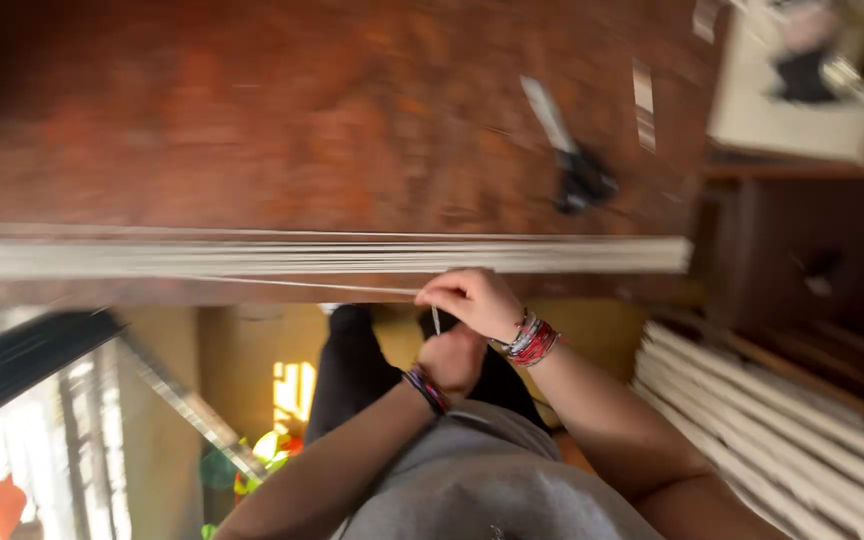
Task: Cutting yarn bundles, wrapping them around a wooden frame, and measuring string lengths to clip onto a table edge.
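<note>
Thin white slat (312, 286) runs off the bundle of white slats (332, 256) at the wooden table (252, 120) edge; left hand (452, 360) fisted beneath, contents unclear; right hand (472, 300) pinches its end. Best kept straight, grip light. Scissors (572, 150) lie beyond.

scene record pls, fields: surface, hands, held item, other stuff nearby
surface: reddish-brown wooden table
right hand: right hand at the table's near edge, pinching a thin white strip
left hand: left hand just below the right one, fingers curled; a short pale piece stands between the hands
stack: flat bundle of white slats along the table's near edge
tool: black-handled scissors lying on the table
side: more white slats piled to the person's right
image: motion-blurred
</note>
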